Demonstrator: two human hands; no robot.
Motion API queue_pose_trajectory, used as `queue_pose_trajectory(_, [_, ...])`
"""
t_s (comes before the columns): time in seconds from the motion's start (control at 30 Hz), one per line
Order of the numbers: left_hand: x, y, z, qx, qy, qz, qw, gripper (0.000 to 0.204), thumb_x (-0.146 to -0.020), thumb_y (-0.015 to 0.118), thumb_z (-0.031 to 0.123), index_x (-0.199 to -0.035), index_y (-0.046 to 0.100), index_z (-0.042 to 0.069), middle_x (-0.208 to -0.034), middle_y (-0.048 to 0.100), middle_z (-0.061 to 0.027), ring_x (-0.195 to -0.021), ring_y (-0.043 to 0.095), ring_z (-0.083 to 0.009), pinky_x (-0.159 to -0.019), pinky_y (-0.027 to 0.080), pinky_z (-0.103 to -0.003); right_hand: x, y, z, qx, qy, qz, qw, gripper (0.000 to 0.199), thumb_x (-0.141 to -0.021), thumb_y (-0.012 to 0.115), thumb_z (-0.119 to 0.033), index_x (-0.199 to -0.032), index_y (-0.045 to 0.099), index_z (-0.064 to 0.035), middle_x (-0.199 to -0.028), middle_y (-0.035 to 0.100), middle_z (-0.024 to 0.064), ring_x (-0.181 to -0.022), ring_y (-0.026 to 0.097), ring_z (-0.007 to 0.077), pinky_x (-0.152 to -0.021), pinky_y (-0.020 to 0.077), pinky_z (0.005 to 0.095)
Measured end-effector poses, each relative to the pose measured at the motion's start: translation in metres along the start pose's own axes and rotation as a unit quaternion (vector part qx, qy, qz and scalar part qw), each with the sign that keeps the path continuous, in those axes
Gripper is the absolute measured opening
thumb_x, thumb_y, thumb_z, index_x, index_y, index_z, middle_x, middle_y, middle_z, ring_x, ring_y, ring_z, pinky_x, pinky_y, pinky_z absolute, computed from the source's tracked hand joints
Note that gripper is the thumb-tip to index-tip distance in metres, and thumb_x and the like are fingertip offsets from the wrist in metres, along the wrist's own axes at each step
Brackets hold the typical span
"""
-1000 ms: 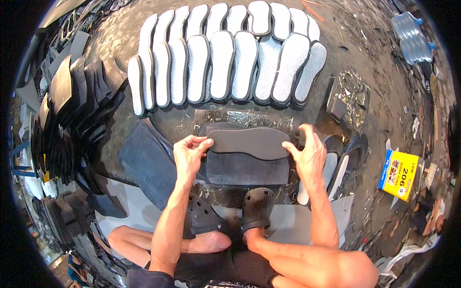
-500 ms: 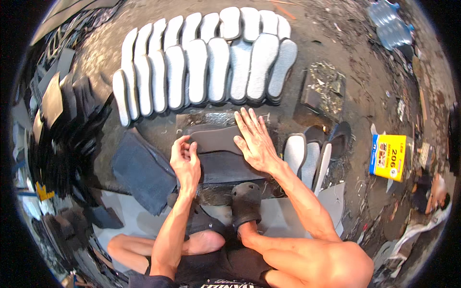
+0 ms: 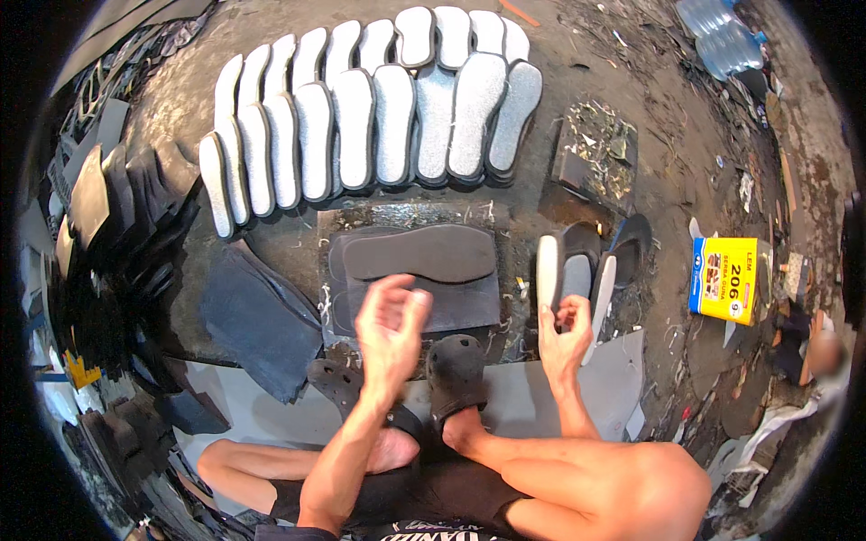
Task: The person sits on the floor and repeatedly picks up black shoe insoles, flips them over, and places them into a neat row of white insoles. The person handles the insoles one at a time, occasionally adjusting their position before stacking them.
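Note:
A dark sole-shaped piece [image 3: 419, 253] lies flat on black sheet material [image 3: 460, 307], over a dark work board [image 3: 406, 216]. My left hand [image 3: 390, 329] hovers just in front of it, fingers loosely curled and apart, holding nothing. To the right, my right hand [image 3: 564, 343] pinches the near end of a white-topped insole [image 3: 548, 270], which is tilted on its side. Beside that insole stand a greyish insole [image 3: 577, 278] and another pale one [image 3: 604, 293], seen edge-on. The right fingertips are partly hidden by the hand.
Two rows of white insoles [image 3: 356, 126] spread across the far side. Dark cut sheets [image 3: 257, 316] lie at left, near stacked dark pieces [image 3: 135, 198]. A scrap-covered block [image 3: 600, 158], a yellow box [image 3: 726, 281] and a clear plastic bottle [image 3: 722, 41] are at right. Black clogs [image 3: 457, 374] are close in front.
Both hands have left the dark sole-shaped piece. My right hand moved right and near, taking hold of an insole, which has tilted. My left hand shifted right and slightly nearer.

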State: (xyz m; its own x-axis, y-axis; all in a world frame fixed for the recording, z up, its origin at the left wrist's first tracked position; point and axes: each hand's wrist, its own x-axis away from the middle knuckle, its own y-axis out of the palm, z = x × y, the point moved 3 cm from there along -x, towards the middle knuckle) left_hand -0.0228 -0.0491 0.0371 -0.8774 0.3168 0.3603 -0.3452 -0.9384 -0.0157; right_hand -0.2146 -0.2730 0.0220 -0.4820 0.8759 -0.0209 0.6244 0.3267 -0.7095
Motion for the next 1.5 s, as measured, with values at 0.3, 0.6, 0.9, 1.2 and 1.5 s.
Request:
queue_pose_trajectory(0.3, [0.022,-0.033,0.017,0.26,-0.051,0.116,0.957,0.042,-0.111,0.072,0.016,-0.149,0.056,0.008,-0.136,0.071,-0.0092,-0.119,0.072,-0.0207,-0.098,0.063,-0.039,0.005,0.019,-0.108,0.023,-0.371,-0.135,0.919,0.05,-0.093,0.088,-0.039,-0.136,0.077,-0.0169,-0.146,0.064,0.0124,-0.13,0.061,0.0326,-0.11,0.0477,0.05])
queue_pose_trajectory(0.6, [0.002,-0.08,-0.025,0.098,-0.061,0.081,0.99,0.04,-0.112,0.068,0.024,-0.146,0.062,0.003,-0.133,0.071,-0.0079,-0.113,0.069,-0.0163,-0.095,0.054,-0.033,-0.013,0.038,-0.067,-0.307,0.052,-0.259,0.914,0.039,-0.107,0.074,-0.007,-0.144,0.064,-0.0032,-0.115,0.067,0.0091,-0.094,0.068,0.0113,-0.079,0.0587,0.0269])
queue_pose_trajectory(0.9, [0.021,-0.091,-0.042,-0.032,-0.068,0.19,0.979,0.045,-0.093,0.092,0.011,-0.132,0.078,-0.006,-0.107,0.081,-0.0076,-0.093,0.072,-0.0103,-0.086,0.06,-0.026,0.008,0.039,-0.027,-0.248,0.114,-0.27,0.923,0.039,-0.102,0.081,-0.009,-0.14,0.076,-0.0033,-0.108,0.075,0.0094,-0.087,0.072,0.0114,-0.076,0.0614,0.0263])
queue_pose_trajectory(1.2, [0.013,-0.083,-0.033,-0.106,-0.027,0.197,0.974,0.039,-0.094,0.091,0.008,-0.13,0.08,-0.005,-0.11,0.082,-0.0068,-0.093,0.072,-0.0089,-0.087,0.059,-0.024,0.0,0.048,-0.021,-0.252,0.114,-0.262,0.925,0.038,-0.101,0.084,-0.012,-0.137,0.077,-0.0033,-0.101,0.077,0.007,-0.084,0.071,0.0108,-0.074,0.0612,0.0268])
queue_pose_trajectory(1.5, [0.015,-0.083,-0.039,-0.108,-0.03,0.205,0.972,0.04,-0.094,0.092,0.009,-0.13,0.081,-0.003,-0.105,0.081,-0.0027,-0.088,0.067,-0.0061,-0.083,0.056,-0.022,-0.004,0.046,-0.025,-0.226,0.117,-0.261,0.931,0.037,-0.101,0.083,-0.011,-0.137,0.077,-0.0027,-0.101,0.077,0.006,-0.083,0.07,0.01,-0.075,0.0616,0.0264])
